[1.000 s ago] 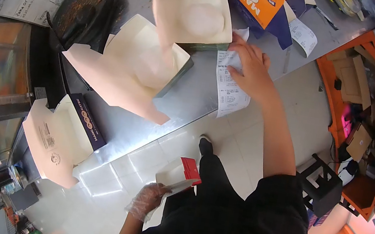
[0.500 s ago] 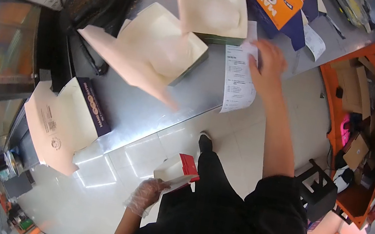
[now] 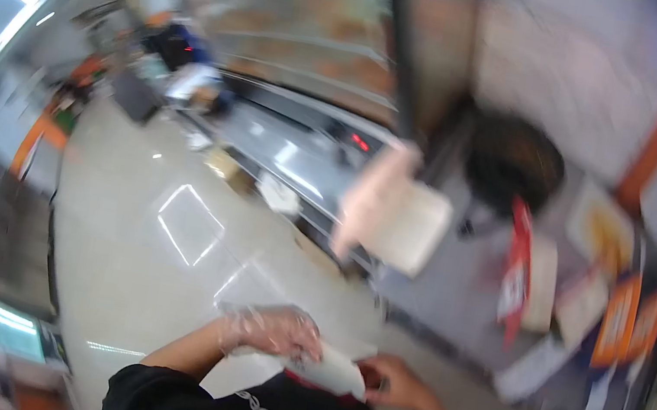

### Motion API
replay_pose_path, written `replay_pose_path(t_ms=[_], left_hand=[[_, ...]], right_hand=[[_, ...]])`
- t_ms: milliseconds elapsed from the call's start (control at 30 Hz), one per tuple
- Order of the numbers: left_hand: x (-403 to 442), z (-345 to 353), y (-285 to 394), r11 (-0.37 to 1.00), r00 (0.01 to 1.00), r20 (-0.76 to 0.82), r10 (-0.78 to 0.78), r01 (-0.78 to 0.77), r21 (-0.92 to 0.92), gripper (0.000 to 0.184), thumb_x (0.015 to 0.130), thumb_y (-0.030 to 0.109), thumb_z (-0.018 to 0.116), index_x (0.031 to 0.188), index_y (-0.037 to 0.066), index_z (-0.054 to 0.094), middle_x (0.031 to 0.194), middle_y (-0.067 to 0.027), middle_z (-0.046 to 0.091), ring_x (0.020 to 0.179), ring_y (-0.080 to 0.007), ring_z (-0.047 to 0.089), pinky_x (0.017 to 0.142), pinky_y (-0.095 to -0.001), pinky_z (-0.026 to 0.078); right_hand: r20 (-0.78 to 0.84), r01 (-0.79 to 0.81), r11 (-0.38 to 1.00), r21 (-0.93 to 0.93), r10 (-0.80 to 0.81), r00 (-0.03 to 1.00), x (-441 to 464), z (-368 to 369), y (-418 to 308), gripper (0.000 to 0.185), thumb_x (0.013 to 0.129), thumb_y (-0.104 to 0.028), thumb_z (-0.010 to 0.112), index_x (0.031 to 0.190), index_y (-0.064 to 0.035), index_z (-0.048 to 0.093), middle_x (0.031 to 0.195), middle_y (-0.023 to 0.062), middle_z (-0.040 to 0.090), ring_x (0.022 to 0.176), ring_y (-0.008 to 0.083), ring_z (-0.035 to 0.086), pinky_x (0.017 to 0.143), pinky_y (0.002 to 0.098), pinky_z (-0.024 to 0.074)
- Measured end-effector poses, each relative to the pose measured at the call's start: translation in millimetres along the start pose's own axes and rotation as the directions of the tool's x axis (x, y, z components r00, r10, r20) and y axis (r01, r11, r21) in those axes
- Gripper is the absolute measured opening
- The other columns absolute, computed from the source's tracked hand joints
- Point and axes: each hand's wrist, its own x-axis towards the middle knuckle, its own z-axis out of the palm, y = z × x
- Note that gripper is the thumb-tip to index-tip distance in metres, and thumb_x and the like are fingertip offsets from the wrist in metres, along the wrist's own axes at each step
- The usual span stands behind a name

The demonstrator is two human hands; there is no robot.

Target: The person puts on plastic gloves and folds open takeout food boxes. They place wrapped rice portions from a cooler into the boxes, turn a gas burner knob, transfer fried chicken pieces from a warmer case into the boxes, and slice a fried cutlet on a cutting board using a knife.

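The clear-plastic-gloved left hand (image 3: 273,330) pinches a blurred, part-hidden, white-and-red card box (image 3: 336,370). A bare right hand (image 3: 396,382) touches it (grip unclear).

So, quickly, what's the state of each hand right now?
Left hand: closed, holding the red-and-white takeaway box.
Right hand: curled at the box's other end; blur hides whether it grips.
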Motion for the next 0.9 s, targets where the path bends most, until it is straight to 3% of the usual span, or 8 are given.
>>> replay_pose_path(t_ms=[33, 100, 167, 500, 633, 700, 767, 900], left_hand=[[-15.0, 0.3, 4.5, 0.989, 0.994, 0.019, -0.105, 0.102, 0.103, 0.026, 0.072, 0.003, 0.061, 0.097, 0.009, 0.066, 0.096, -0.0103, 0.063, 0.09, -0.027, 0.058, 0.082, -0.0354, 0.045], [-51.2, -0.6, 8.4, 0.974, 0.983, -0.114, -0.143, 0.16, 0.159, 0.034, 0.066, 0.001, 0.065, 0.098, 0.011, 0.065, 0.094, -0.0114, 0.061, 0.092, -0.0281, 0.057, 0.083, -0.0357, 0.045], [-81.6, -8.1, 28.8, 0.942, 0.939, -0.244, -0.242, 0.288, 0.173, 0.032, 0.067, 0.002, 0.066, 0.098, 0.011, 0.065, 0.091, -0.0118, 0.061, 0.09, -0.0288, 0.057, 0.081, -0.0364, 0.045], [-206.8, -44.9, -12.1, 0.787, 0.635, -0.593, -0.495, 0.617, 0.004, 0.03, 0.072, 0.006, 0.058, 0.099, 0.013, 0.067, 0.092, -0.0116, 0.062, 0.089, -0.0277, 0.058, 0.081, -0.0342, 0.046], [-247.1, -85.9, -66.2, 0.777, 0.592, -0.607, -0.53, 0.626, -0.068, 0.029, 0.072, 0.005, 0.058, 0.098, 0.012, 0.068, 0.094, -0.0103, 0.063, 0.09, -0.0258, 0.059, 0.082, -0.0322, 0.047], [-267.2, -111.5, -92.4, 0.809, 0.622, -0.614, -0.486, 0.587, -0.046, 0.029, 0.071, 0.005, 0.059, 0.097, 0.012, 0.068, 0.094, -0.0108, 0.063, 0.088, -0.0261, 0.059, 0.081, -0.0324, 0.047], [-286.0, -138.6, -121.1, 0.821, 0.65, -0.528, -0.547, 0.541, -0.185, 0.027, 0.072, 0.006, 0.058, 0.096, 0.012, 0.068, 0.093, -0.011, 0.064, 0.085, -0.0273, 0.06, 0.079, -0.0329, 0.048], [-310.0, -187.5, -156.7, 0.811, 0.685, -0.463, -0.563, 0.567, -0.147, 0.026, 0.072, 0.006, 0.057, 0.095, 0.012, 0.068, 0.093, -0.0119, 0.065, 0.084, -0.0283, 0.061, 0.078, -0.0328, 0.048]], right_hand=[[0.084, -0.031, 1.0, 0.001, 0.03, 0.996, 15.8, -5.3, -10.4, 0.055, 0.069, -0.03, 0.073, 0.115, -0.0045, 0.055, 0.102, 0.0138, 0.059, 0.095, 0.0291, 0.056, 0.085, 0.0363, 0.0437], [0.139, 0.21, 0.958, -0.198, -0.184, 0.973, 56.1, -3.0, -25.9, 0.053, 0.073, -0.027, 0.07, 0.117, -0.0051, 0.053, 0.107, 0.0126, 0.058, 0.101, 0.0279, 0.054, 0.091, 0.0356, 0.0411], [0.213, 0.132, 0.976, -0.175, -0.093, 0.973, 88.7, -2.6, -30.3, 0.049, 0.077, -0.023, 0.066, 0.12, -0.0056, 0.05, 0.121, 0.0117, 0.049, 0.114, 0.0264, 0.046, 0.097, 0.0353, 0.036], [0.094, 0.497, 0.624, -0.604, -0.563, 0.821, 306.4, -69.6, -235.4, 0.035, 0.078, -0.009, 0.059, 0.113, -0.0121, 0.058, 0.122, 0.0119, 0.047, 0.116, 0.0287, 0.043, 0.098, 0.0375, 0.0338], [-0.009, 0.383, 0.439, -0.813, -0.667, 0.745, 409.4, -93.6, -295.1, 0.032, 0.078, -0.009, 0.058, 0.109, -0.0094, 0.058, 0.118, 0.0124, 0.048, 0.115, 0.028, 0.044, 0.098, 0.0371, 0.0338], [-0.174, 0.224, 0.414, -0.882, -0.728, 0.663, 472.3, -115.3, -310.6, 0.026, 0.08, -0.009, 0.057, 0.105, -0.004, 0.057, 0.114, 0.01, 0.049, 0.112, 0.022, 0.046, 0.09, 0.0343, 0.0425], [-0.327, 0.171, 0.542, -0.822, -0.697, 0.638, 529.1, -138.8, -332.0, 0.028, 0.08, -0.009, 0.058, 0.107, -0.004, 0.056, 0.117, 0.01, 0.048, 0.11, 0.0218, 0.048, 0.088, 0.0344, 0.0435], [-0.445, 0.192, 0.567, -0.801, -0.779, 0.442, 625.4, -206.0, -337.4, 0.039, 0.08, -0.011, 0.06, 0.117, -0.0047, 0.049, 0.115, 0.0148, 0.051, 0.1, 0.0231, 0.055, 0.082, 0.0339, 0.0463]])
